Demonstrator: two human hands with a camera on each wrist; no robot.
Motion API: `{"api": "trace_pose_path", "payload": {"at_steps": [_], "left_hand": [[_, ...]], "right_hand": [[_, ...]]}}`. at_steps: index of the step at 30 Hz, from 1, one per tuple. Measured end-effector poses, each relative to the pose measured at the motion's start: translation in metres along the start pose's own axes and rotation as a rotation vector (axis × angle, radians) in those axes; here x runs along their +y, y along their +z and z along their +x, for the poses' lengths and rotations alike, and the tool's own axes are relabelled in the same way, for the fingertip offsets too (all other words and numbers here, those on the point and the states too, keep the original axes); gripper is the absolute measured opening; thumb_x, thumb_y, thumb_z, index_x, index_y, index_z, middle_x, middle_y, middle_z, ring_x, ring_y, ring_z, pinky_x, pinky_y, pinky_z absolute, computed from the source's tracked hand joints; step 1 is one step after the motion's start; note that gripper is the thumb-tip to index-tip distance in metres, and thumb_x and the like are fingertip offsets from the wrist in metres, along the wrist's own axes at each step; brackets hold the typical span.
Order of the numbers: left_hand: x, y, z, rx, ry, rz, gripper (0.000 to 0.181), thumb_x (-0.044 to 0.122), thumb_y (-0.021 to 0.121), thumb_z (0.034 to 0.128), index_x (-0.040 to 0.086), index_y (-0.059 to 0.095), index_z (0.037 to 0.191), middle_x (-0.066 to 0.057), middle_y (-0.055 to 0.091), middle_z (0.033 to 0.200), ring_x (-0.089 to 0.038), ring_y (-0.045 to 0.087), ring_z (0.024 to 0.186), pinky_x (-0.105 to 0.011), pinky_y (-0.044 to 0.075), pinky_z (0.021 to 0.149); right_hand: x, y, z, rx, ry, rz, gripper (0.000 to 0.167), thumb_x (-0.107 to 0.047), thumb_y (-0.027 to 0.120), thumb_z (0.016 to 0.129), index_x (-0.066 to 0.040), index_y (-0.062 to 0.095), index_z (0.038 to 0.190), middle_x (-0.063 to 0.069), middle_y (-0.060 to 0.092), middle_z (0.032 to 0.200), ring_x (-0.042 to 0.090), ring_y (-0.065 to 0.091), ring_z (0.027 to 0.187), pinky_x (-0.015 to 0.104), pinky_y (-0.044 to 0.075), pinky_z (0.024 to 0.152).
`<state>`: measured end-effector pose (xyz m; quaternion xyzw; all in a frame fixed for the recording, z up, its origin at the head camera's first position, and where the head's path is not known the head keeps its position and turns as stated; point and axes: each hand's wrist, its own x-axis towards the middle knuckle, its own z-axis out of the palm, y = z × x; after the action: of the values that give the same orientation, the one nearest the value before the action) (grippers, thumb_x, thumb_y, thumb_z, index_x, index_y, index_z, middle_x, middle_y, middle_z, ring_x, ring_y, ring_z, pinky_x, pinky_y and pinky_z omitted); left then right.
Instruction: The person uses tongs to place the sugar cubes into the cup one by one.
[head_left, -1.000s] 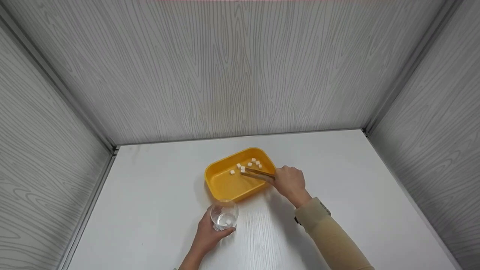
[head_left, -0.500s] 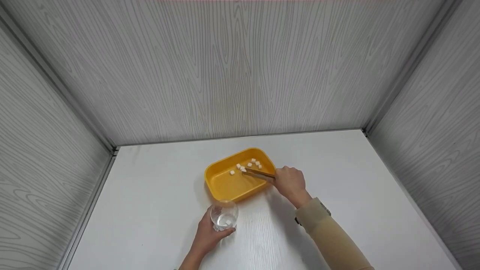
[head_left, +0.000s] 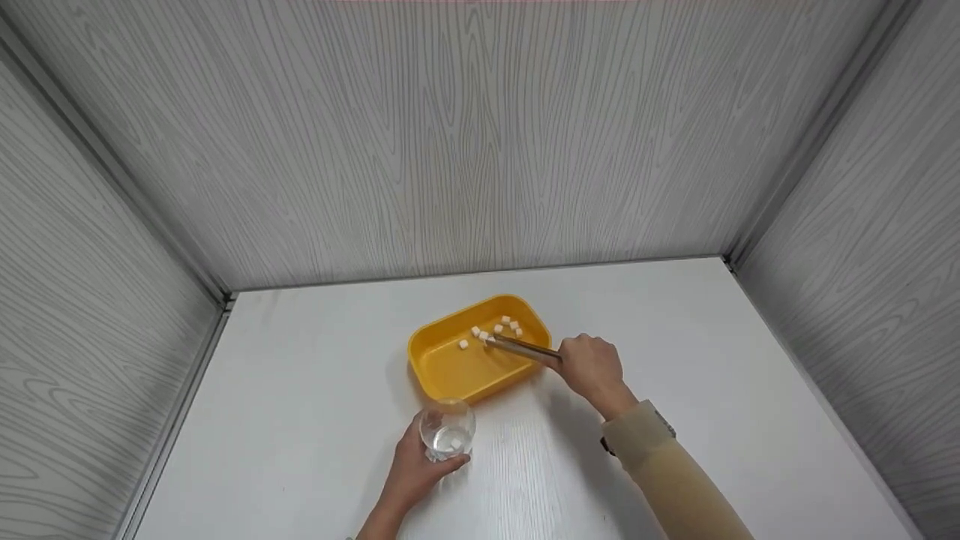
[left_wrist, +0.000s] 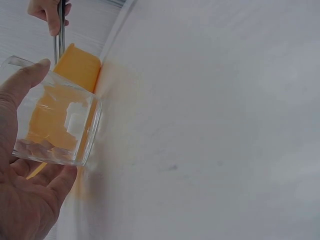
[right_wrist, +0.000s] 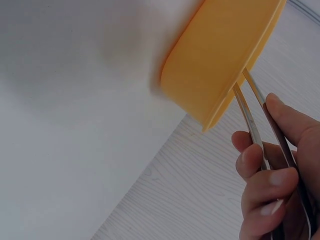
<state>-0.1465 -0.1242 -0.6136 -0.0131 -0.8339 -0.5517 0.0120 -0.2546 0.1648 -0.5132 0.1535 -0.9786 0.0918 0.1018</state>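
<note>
Tray (head_left: pixel 450 373), yellow, plastic-looking and rectangular with rounded corners, stands on a smooth white tabletop (head_left: pixel 300 420). Several small white cubes (head_left: pixel 463 344) lie inside it, mostly toward its far right part. The right hand (head_left: pixel 592 369), at the tray's right side, has its fingers curled round a pair of slender silvery metal tongs (head_left: pixel 529 350); the arms reach over the tray's rim, tips close together at one cube. Whether they pinch that cube cannot be told. The left hand (head_left: pixel 416 466), on the tray's near side, wraps thumb and fingers round opposite sides of a clear, colourless drinking glass (head_left: pixel 448 429), located just beside the tray's near edge. A pale block (head_left: pixel 456 444) shows low inside the glass. Handling: the cubes are probably light and firm; take each across two opposite faces, with low pressure, since one caught at an edge could slip. The tongs are likely springy; hold them midway along the arms. The glass is presumably rigid, smooth and breakable; grasp it round the wall, clear of the mouth. Markings: no brand, label or writing is legible on the tray, tongs or glass.
</note>
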Motion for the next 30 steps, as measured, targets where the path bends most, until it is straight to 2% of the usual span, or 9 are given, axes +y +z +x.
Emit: {"api": "trace_pose_path", "payload": {"at_steps": [7, 17, 27, 30], "left_hand": [[0.0, 0.0, -0.001, 0.003, 0.005, 0.009, 0.093, 0.03, 0.092, 0.0638, 0.005, 0.044, 0.139, -0.014, 0.055, 0.134, -0.033, 0.05, 0.127, -0.048, 0.037, 0.111], [0.001, -0.002, -0.003, 0.008, 0.023, -0.02, 0.095, 0.029, 0.092, 0.064, 0.003, 0.042, 0.141, -0.015, 0.055, 0.135, -0.034, 0.049, 0.128, -0.049, 0.036, 0.111], [-0.002, -0.002, -0.002, 0.003, 0.022, 0.017, 0.101, 0.035, 0.091, 0.0644, -0.001, 0.039, 0.143, -0.017, 0.053, 0.137, -0.035, 0.047, 0.129, -0.05, 0.036, 0.111], [-0.002, -0.002, -0.001, 0.004, 0.024, 0.022, 0.101, 0.035, 0.091, 0.0646, -0.003, 0.039, 0.142, -0.018, 0.053, 0.137, -0.037, 0.048, 0.128, -0.051, 0.036, 0.111]], "right_hand": [[-0.001, 0.002, 0.001, -0.003, -0.011, -0.025, 0.049, -0.051, 0.071, 0.083, -0.005, 0.067, 0.067, 0.002, 0.047, 0.051, 0.018, 0.042, 0.044, 0.035, 0.043, 0.037], [0.002, -0.005, 0.0, -0.006, -0.006, 0.023, 0.043, -0.047, 0.073, 0.084, -0.007, 0.071, 0.068, -0.001, 0.048, 0.052, 0.016, 0.042, 0.044, 0.032, 0.041, 0.039], [0.006, -0.026, -0.01, -0.024, -0.039, 0.156, 0.033, -0.044, 0.071, 0.088, -0.012, 0.079, 0.079, -0.007, 0.053, 0.055, 0.012, 0.039, 0.045, 0.026, 0.034, 0.039], [0.005, -0.034, -0.015, -0.011, -0.057, 0.182, 0.032, -0.042, 0.071, 0.088, -0.013, 0.078, 0.078, -0.008, 0.051, 0.053, 0.011, 0.038, 0.045, 0.026, 0.032, 0.04]]}}
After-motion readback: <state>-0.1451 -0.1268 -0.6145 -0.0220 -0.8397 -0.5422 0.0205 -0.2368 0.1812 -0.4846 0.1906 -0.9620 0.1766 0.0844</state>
